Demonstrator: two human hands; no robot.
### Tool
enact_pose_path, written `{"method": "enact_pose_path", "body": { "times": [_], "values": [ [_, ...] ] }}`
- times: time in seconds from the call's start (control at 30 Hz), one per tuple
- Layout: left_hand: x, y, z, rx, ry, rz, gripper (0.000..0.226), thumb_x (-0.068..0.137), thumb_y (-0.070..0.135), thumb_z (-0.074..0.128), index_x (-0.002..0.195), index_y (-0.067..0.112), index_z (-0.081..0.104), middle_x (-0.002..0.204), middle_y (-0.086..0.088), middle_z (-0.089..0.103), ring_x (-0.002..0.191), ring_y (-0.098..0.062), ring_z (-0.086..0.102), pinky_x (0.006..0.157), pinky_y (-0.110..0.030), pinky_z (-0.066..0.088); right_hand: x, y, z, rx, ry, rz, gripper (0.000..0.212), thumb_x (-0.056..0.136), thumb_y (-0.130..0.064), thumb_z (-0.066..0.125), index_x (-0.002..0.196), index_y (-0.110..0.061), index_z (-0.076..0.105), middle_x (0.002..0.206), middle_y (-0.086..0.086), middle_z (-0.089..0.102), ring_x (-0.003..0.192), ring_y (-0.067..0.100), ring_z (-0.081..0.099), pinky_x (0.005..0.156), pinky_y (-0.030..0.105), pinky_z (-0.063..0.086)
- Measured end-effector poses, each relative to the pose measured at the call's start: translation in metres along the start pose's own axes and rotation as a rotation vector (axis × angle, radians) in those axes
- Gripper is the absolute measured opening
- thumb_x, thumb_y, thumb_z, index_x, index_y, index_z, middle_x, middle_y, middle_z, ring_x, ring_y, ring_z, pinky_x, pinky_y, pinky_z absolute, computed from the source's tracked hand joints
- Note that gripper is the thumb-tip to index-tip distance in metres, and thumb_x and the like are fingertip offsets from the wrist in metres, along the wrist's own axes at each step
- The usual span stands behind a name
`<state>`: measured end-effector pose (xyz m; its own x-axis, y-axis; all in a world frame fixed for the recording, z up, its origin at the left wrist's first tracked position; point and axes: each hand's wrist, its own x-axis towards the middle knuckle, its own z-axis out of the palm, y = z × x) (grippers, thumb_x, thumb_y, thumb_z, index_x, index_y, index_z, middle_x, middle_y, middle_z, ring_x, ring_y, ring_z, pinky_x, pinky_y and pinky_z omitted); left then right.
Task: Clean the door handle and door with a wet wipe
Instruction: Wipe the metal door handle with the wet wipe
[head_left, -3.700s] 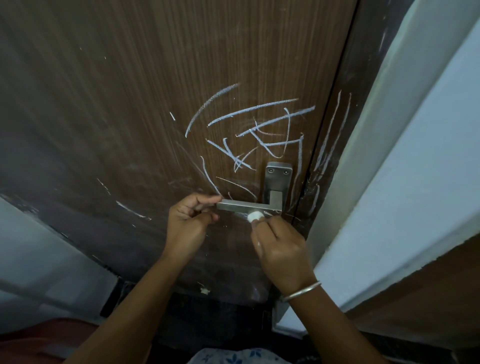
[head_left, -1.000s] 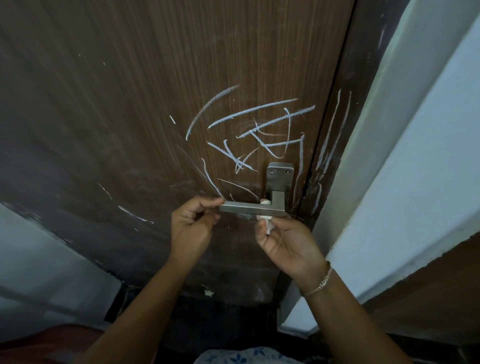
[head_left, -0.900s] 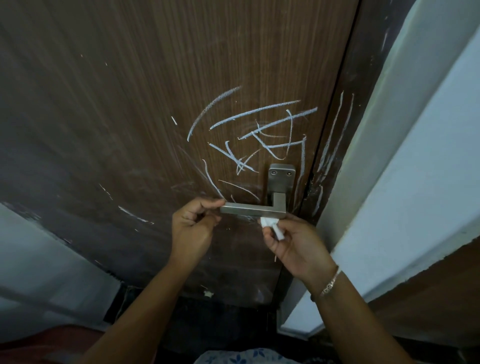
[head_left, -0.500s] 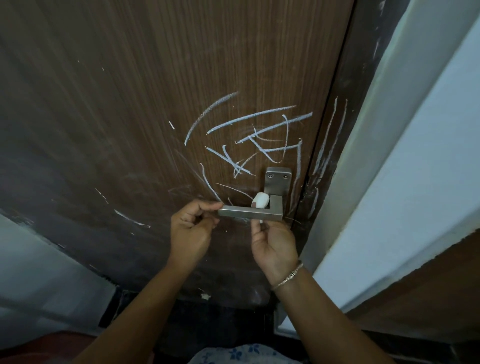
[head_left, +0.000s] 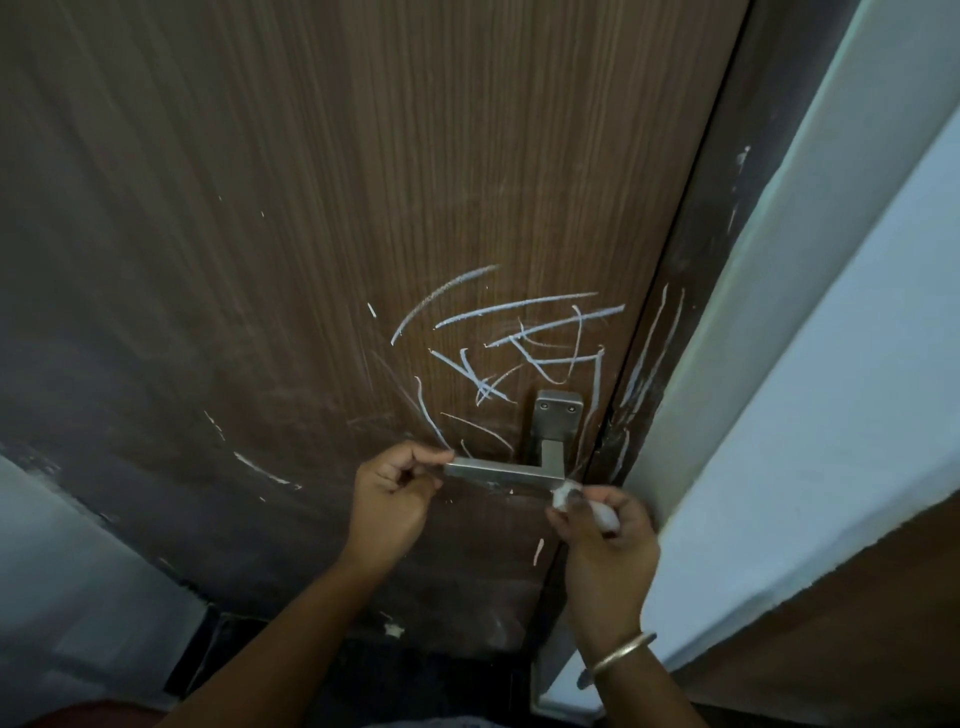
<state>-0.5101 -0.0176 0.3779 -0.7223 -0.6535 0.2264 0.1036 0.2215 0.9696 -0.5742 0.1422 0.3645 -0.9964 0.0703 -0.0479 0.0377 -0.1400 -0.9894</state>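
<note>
Two bare hands work at a metal handle (head_left: 501, 472) low on a brown wood-grain door (head_left: 311, 234), seen from the head camera looking down. The left hand (head_left: 387, 499) pinches the free tip of the lever between thumb and curled forefinger, with the other fingers folded into the palm. The right hand (head_left: 605, 540), a bangle (head_left: 623, 652) on its wrist, curls round a wadded white wipe (head_left: 563, 491) and presses one end against the lower corner of the handle, where the lever turns up toward its screwed plate (head_left: 557, 415), just beside the door's edge. White scribbles (head_left: 519, 338) cross the door above the handle, and more run down the dark frame (head_left: 649, 353) next to a pale wall (head_left: 857, 364), so the door itself looks yet to be cleaned. The wipe appears soft, light and damp, apt to bunch or slip off a narrow edge. It likely works best folded into a firm pad with fingertips close behind the rubbing face. The handle looks stiff, smooth and probably slick once wet, and a lever may dip under pressure, so a steadying hold at the tip seems sound.
</note>
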Motion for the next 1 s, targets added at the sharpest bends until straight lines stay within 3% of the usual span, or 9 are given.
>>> {"method": "enact_pose_path", "body": {
  "times": [0.07,0.13,0.23,0.3,0.5,0.6,0.73,0.87,1.0],
  "values": [
    [0.002,0.001,0.002,-0.017,0.009,0.003,0.046,0.076,-0.023,0.050,0.072,0.019,0.068,0.066,0.003,0.066,0.063,-0.002,0.061,0.062,-0.014,0.050,0.004,-0.016,0.000,-0.220,0.034,-0.364,0.031,0.079,-0.002,0.070,0.082,-0.032,0.068,0.091,-0.008,0.068,0.086,0.009,0.063,0.081,0.018,0.053],
    [0.003,0.002,0.004,-0.013,0.006,0.014,0.044,0.076,-0.023,0.050,0.070,0.018,0.067,0.066,0.002,0.065,0.063,-0.002,0.060,0.061,-0.013,0.049,0.013,-0.027,0.000,-0.345,0.050,-0.684,0.027,0.077,0.009,0.067,0.093,-0.012,0.071,0.100,0.002,0.065,0.092,0.009,0.059,0.088,0.009,0.045],
    [0.005,0.003,0.005,-0.016,-0.002,0.006,0.042,0.075,-0.023,0.051,0.067,0.016,0.065,0.062,0.007,0.067,0.062,0.000,0.060,0.059,-0.010,0.047,0.025,-0.039,0.008,-0.540,-0.061,-0.899,0.022,0.076,0.011,0.066,0.094,0.000,0.072,0.099,0.015,0.066,0.092,0.020,0.063,0.087,0.022,0.051],
    [0.006,0.003,0.005,-0.015,0.003,-0.003,0.042,0.075,-0.023,0.051,0.066,0.016,0.065,0.063,0.005,0.067,0.063,0.001,0.061,0.060,-0.011,0.048,0.030,-0.037,0.013,-0.590,-0.077,-0.864,0.021,0.074,0.013,0.068,0.089,-0.001,0.073,0.093,0.016,0.067,0.084,0.026,0.066,0.081,0.029,0.054],
    [0.001,0.003,0.002,-0.032,0.012,-0.045,0.043,0.076,-0.022,0.053,0.071,0.018,0.067,0.066,0.000,0.062,0.064,-0.008,0.058,0.062,-0.020,0.048,0.019,-0.007,-0.001,-0.680,-0.169,-0.510,0.011,0.081,0.004,0.065,0.083,-0.004,0.072,0.082,0.013,0.070,0.076,0.028,0.067,0.072,0.020,0.044],
    [-0.002,0.008,0.000,-0.028,-0.007,-0.064,0.042,0.076,-0.021,0.053,0.076,0.018,0.067,0.066,-0.010,0.058,0.065,-0.020,0.054,0.064,-0.029,0.046,0.007,-0.008,-0.007,-0.633,-0.140,-0.569,0.016,0.078,0.006,0.067,0.084,-0.009,0.070,0.083,0.007,0.069,0.076,0.021,0.064,0.071,0.025,0.049],
    [-0.006,0.016,-0.003,0.004,-0.037,-0.073,0.042,0.076,-0.018,0.054,0.080,0.021,0.068,0.071,-0.009,0.064,0.065,-0.015,0.057,0.062,-0.020,0.048,0.006,-0.031,-0.005,-0.534,-0.046,-0.629,0.024,0.079,0.009,0.064,0.096,-0.007,0.069,0.095,0.007,0.069,0.087,0.021,0.063,0.080,0.024,0.048],
    [-0.009,0.022,-0.003,-0.016,-0.053,-0.084,0.042,0.077,-0.020,0.051,0.082,0.019,0.067,0.085,-0.022,0.066,0.068,-0.023,0.056,0.066,-0.036,0.049,0.011,-0.050,0.006,-0.532,-0.112,-0.743,0.028,0.082,0.003,0.061,0.108,-0.007,0.064,0.101,0.006,0.067,0.088,0.020,0.063,0.078,0.027,0.051],
    [-0.010,0.023,-0.004,-0.010,-0.054,-0.083,0.043,0.077,-0.019,0.050,0.083,0.020,0.067,0.082,-0.016,0.066,0.066,-0.023,0.055,0.062,-0.031,0.047,0.015,-0.056,0.016,-0.826,-0.219,-0.951,0.023,0.077,0.003,0.061,0.099,-0.004,0.067,0.090,0.017,0.068,0.080,0.034,0.064,0.073,0.036,0.053]
  ]
}}
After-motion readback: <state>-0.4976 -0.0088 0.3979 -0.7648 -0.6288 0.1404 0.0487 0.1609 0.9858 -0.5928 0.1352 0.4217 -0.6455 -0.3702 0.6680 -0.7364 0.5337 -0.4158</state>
